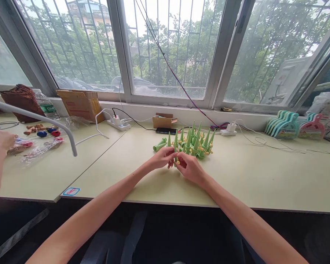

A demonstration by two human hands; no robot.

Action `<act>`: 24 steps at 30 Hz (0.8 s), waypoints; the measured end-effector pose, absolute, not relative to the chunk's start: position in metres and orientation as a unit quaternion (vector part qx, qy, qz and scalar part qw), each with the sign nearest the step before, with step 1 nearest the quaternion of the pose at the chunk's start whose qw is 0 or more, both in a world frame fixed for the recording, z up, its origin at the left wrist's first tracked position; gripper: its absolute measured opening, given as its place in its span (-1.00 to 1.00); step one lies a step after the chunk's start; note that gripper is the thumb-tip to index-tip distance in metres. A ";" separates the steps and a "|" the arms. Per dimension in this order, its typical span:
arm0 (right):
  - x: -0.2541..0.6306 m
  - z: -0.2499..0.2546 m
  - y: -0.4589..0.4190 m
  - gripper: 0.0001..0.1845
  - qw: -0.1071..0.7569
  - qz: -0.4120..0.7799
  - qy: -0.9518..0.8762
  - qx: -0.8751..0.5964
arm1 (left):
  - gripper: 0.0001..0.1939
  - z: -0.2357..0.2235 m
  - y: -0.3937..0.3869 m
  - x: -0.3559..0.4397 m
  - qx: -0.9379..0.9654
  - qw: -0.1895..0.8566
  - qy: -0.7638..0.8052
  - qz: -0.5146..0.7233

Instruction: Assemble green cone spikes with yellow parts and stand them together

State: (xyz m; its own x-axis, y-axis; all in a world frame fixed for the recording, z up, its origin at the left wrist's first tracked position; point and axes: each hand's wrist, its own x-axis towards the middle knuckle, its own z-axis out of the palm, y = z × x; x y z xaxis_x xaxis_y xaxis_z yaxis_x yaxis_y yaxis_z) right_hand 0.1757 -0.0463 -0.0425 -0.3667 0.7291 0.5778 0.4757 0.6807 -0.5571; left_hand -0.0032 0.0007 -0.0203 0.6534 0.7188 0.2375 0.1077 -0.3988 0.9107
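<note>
I have one green spike (175,159) pinched between the left hand (164,157) and right hand (191,167), just in front of the green bunch (194,141) on the desk (250,172). It looks light, stiff and smooth; I'd hold its fat part.

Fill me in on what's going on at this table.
The person's left hand and right hand are together on a slim green spike, with a small yellow piece showing between them. Just beyond, a cluster of similar green spikes stands on the table, many with yellow bits, and a few green tubes lie to its left. At the far left, another person's hand is near clear plastic packets.
</note>
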 end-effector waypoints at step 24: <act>0.176 -0.044 -0.045 -0.97 0.410 0.128 -0.817 -0.386 | -0.58 -0.021 0.002 -0.004 0.777 0.477 0.268 0.312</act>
State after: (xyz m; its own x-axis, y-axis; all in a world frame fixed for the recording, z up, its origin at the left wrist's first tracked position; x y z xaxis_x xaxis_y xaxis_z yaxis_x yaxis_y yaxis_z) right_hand 0.1762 -0.0455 -0.0436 -0.3665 0.7351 0.5703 0.5255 0.6694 -0.5251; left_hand -0.0035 0.0019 -0.0206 0.6619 0.7137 0.2292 0.1184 -0.4014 0.9082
